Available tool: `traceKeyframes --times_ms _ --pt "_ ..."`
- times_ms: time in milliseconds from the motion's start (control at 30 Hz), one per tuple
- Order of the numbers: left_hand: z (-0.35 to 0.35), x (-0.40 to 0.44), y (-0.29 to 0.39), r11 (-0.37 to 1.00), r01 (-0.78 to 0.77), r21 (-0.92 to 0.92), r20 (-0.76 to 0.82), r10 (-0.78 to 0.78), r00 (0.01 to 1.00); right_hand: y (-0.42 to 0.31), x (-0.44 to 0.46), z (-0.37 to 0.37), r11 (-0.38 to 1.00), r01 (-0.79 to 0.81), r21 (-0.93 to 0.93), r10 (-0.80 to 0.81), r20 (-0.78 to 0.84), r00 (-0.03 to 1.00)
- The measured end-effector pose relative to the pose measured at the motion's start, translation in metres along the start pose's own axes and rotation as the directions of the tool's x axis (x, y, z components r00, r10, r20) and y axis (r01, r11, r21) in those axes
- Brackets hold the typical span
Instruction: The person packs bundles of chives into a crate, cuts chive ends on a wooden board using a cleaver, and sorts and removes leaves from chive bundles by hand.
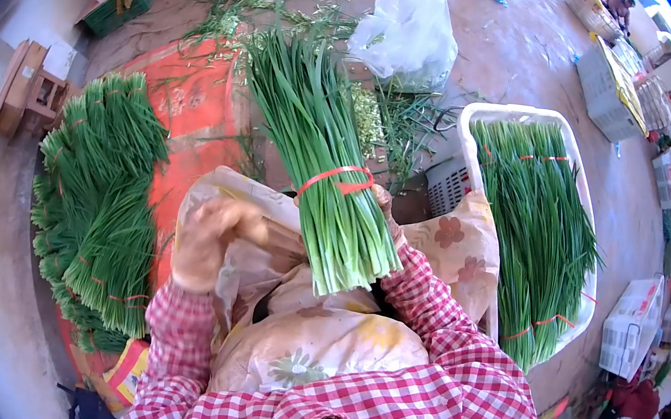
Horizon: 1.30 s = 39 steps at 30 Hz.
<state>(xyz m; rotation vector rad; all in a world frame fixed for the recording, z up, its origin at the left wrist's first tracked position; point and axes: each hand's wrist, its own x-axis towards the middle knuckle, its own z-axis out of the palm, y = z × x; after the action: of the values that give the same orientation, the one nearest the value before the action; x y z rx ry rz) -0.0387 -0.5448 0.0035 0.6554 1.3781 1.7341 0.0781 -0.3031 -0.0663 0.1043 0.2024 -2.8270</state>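
A thick bunch of garlic chives (305, 121) is held up in front of my body, its pale cut ends toward me and its green tips pointing away. A red band (325, 176) circles its lower part, with a loose end sticking out on the right. My right hand (385, 202) grips the bunch from the right side, most of its fingers hidden behind the stalks. To the left of the bunch, apart from it, my left hand (216, 238) is smeared by motion above the flowered apron (317, 347). Its fingers cannot be made out.
Banded chive bunches (111, 205) are piled at left beside an orange-red sheet (197, 98). On the right, a white crate (597, 189) holds more bunches. Trimmings (242, 15) and a clear plastic bag (410, 29) lie ahead. People sit among crates at far right.
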Motion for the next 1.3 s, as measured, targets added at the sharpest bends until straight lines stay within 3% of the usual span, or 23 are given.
traceKeyframes --times_ms 100,133,200,267,333,367,400,467,500,533,567,633,667,700,767,867,967,1033,1100,1167,1233,1267,1300 --pt "0.01 0.023 -0.031 0.998 0.03 -0.055 -0.178 -0.04 0.983 0.003 0.004 0.0 0.986 -0.119 -0.118 0.131 0.1 0.986" --pt "0.004 0.037 -0.057 0.974 -0.038 -0.224 -0.156 0.003 0.988 0.006 0.004 0.001 0.979 -0.088 -0.183 0.108 0.104 0.989" --pt "-0.001 0.056 -0.068 0.856 -0.141 -0.498 -0.06 0.128 0.99 0.012 0.003 0.01 0.975 -0.081 -0.206 0.112 0.144 0.983" --pt "0.019 0.067 -0.054 0.654 -0.245 -0.716 -0.149 0.2 0.968 0.019 0.005 0.02 0.982 -0.145 -0.123 0.172 0.24 0.955" --pt "0.036 0.071 -0.026 0.544 -0.18 -0.819 -0.12 0.144 0.982 0.028 0.011 0.011 0.967 -0.229 -0.113 0.25 0.24 0.938" --pt "0.052 0.069 0.001 0.556 -0.192 -0.809 -0.172 0.09 0.981 0.032 0.018 -0.013 0.96 -0.266 -0.083 0.278 0.233 0.932" --pt "0.042 0.072 0.001 0.564 -0.196 -0.802 -0.161 0.113 0.981 0.034 0.026 -0.024 0.95 -0.277 -0.14 0.291 0.087 0.953" --pt "0.001 0.074 0.001 0.761 -0.093 -0.643 -0.138 0.005 0.99 0.033 0.022 -0.006 0.878 -0.206 -0.433 0.242 0.03 0.97" --pt "-0.009 0.07 0.015 0.771 -0.093 -0.631 -0.126 0.016 0.992 0.034 0.023 0.004 0.813 -0.204 -0.546 0.223 -0.031 0.974" --pt "-0.013 0.064 0.035 0.912 -0.062 -0.404 -0.197 -0.02 0.98 0.026 0.026 0.001 0.829 -0.292 -0.477 0.354 0.044 0.934" --pt "-0.012 0.058 0.051 0.988 -0.005 -0.154 -0.277 -0.038 0.96 0.022 0.029 -0.002 0.835 -0.278 -0.476 0.343 0.054 0.938" --pt "0.023 0.039 0.099 0.997 -0.03 -0.074 -0.268 0.009 0.963 0.013 0.04 0.01 0.802 -0.094 -0.59 0.143 0.037 0.989" --pt "0.029 0.032 0.111 0.999 -0.013 0.05 -0.242 0.025 0.97 0.011 0.046 0.03 0.664 0.125 -0.738 0.032 0.195 0.98" --pt "0.031 0.025 0.121 0.986 0.002 0.168 -0.216 0.034 0.976 0.005 0.052 0.025 0.532 0.165 -0.831 -0.029 0.177 0.984" --pt "0.037 0.013 0.127 0.99 0.046 0.133 -0.189 -0.02 0.982 0.009 0.055 0.056 0.611 0.377 -0.696 -0.106 0.4 0.91" --pt "0.033 -0.01 0.113 0.918 0.116 0.38 -0.142 -0.066 0.988 0.021 0.05 0.075 0.867 0.361 -0.344 -0.253 0.318 0.913" --pt "0.036 -0.041 0.084 0.957 0.244 0.158 -0.191 -0.213 0.958 0.026 0.035 0.071 0.849 0.373 -0.373 -0.37 0.084 0.925" --pt "0.037 -0.056 0.071 0.942 0.314 0.12 -0.204 -0.286 0.936 0.041 0.029 0.053 0.924 0.267 -0.273 -0.299 -0.083 0.951" --pt "0.034 -0.07 0.045 0.949 0.315 0.006 -0.307 -0.298 0.904 0.047 0.017 0.046 0.89 0.211 -0.403 -0.324 -0.236 0.916" --pt "0.034 -0.077 0.028 0.94 0.324 -0.106 -0.334 -0.34 0.879 0.046 -0.003 0.03 0.929 0.146 -0.34 -0.265 -0.339 0.903" --pt "0.033 -0.08 0.017 0.95 0.201 -0.238 -0.374 -0.281 0.884 0.046 -0.022 0.039 0.921 0.185 -0.341 -0.279 -0.248 0.928" --pt "0.03 -0.083 0.012 0.928 0.246 -0.279 -0.383 -0.342 0.858 0.05 -0.027 0.035 0.925 0.173 -0.338 -0.269 -0.263 0.926" --pt "0.026 -0.086 0.005 0.922 0.253 -0.294 -0.38 -0.356 0.854 0.053 -0.032 0.032 0.66 0.235 -0.714 -0.453 -0.128 0.882"
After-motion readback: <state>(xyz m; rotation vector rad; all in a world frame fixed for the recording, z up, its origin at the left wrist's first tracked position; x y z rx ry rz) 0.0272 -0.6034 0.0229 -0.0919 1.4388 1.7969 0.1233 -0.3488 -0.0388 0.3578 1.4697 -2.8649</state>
